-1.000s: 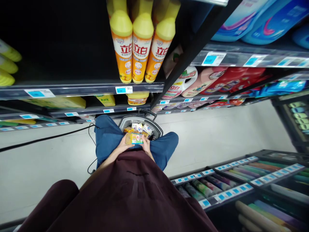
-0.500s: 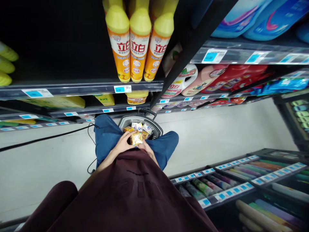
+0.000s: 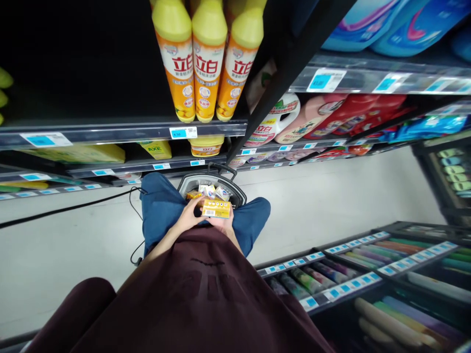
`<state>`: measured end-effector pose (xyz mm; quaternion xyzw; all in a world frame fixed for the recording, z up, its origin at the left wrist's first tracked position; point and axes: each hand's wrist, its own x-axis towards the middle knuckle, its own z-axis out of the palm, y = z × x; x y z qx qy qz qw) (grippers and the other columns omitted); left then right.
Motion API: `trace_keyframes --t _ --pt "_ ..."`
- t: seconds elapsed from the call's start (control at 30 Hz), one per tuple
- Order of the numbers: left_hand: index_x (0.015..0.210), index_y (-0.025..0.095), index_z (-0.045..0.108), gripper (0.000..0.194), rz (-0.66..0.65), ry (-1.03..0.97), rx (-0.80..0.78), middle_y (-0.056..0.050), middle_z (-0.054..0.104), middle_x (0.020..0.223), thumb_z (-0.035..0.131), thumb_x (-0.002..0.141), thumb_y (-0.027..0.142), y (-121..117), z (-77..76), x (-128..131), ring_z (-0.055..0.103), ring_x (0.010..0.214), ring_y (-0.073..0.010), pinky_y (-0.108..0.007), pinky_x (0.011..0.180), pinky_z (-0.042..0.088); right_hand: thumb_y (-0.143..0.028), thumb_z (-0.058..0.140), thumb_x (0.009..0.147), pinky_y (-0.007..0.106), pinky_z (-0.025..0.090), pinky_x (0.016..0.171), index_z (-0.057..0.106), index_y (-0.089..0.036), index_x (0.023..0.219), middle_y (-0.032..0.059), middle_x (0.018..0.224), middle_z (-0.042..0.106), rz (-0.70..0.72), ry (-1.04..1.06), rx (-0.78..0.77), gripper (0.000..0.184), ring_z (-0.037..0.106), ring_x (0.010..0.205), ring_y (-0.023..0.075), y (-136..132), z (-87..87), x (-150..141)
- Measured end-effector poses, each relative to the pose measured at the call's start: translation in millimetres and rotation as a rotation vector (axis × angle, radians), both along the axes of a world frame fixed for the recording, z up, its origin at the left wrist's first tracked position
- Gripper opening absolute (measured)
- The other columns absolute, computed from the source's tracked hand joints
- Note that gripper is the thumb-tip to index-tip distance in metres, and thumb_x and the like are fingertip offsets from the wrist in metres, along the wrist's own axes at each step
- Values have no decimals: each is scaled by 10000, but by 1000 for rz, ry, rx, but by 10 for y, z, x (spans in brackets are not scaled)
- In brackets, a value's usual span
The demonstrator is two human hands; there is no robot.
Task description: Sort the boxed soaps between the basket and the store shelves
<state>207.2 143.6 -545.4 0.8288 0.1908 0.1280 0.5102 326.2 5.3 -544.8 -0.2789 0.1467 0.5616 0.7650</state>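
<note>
Both my hands hold a small yellow box point(image 3: 216, 209) with a white barcode label, just above my lap. My left hand point(image 3: 190, 215) grips its left end with curled fingers. My right hand point(image 3: 222, 226) supports it from below on the right side. Right behind the box stands a grey shopping basket point(image 3: 235, 190) on the floor between my knees, filled with several small packets point(image 3: 208, 190).
Yellow dish-soap bottles point(image 3: 200, 59) stand on the shelf straight ahead, with price tags point(image 3: 183, 132) along the shelf edges. Detergent jugs point(image 3: 279, 120) fill the shelves to the right. Low racks of coloured rolls point(image 3: 353, 279) lie at lower right. A black cable point(image 3: 73, 208) crosses the floor.
The box has been turned in my hands: earlier its front face showed, then its narrow side, now the barcode side faces up. The view shifted slightly downward.
</note>
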Motion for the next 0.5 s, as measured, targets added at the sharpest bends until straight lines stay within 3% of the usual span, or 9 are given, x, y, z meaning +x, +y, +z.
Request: trace_keyframes --t 0.17,0.23,0.37,0.5 --pt "1360 200 579 679 -10 -37 -63 -144 647 1365 826 763 411 44 -38 -32 613 1276 -310 -500 1115 484 -665 430 849 626 406 1018 625 -76 1195 210 1204 703 32 -24 -9 710 672 1074 335 75 157 8" --pt "1379 205 567 688 -26 -33 -68 -145 637 1379 822 768 392 37 0 -31 599 1292 -309 -501 1122 475 -606 360 906 614 421 999 644 -43 1118 214 1180 707 20 -24 -30 665 680 1072 322 104 195 -11" --pt "1366 202 568 666 -22 -35 -82 -141 643 1361 817 764 339 18 59 -18 606 1274 -301 -499 1118 477 -482 39 990 486 487 943 660 -21 1019 185 1140 712 -7 -75 -102 773 695 1093 237 133 178 -36" --pt "1292 183 606 646 56 -15 -77 -142 670 1294 845 717 358 19 38 -34 645 1207 -305 -493 1070 522 -367 65 1017 332 523 875 658 -97 831 87 892 751 -12 -117 -208 677 732 942 137 145 33 -30"
